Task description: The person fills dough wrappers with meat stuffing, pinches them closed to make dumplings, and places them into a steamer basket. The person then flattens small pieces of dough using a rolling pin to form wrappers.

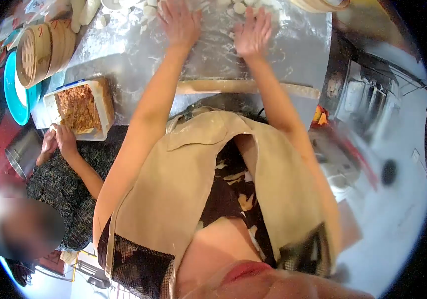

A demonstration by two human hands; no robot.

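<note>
Both of my arms reach forward over a floured metal worktop. My left hand lies with its fingers spread near small pale dough pieces at the top edge. To its right, my right hand is also spread out, close below more dough pieces. Neither hand holds anything. Between my arms and body, a long wooden strip runs along the near edge of the worktop.
At left, a person's hands are beside a white tub of reddish-brown filling. Bamboo steamers and a turquoise basin stand behind it. Another bamboo steamer is at the top right.
</note>
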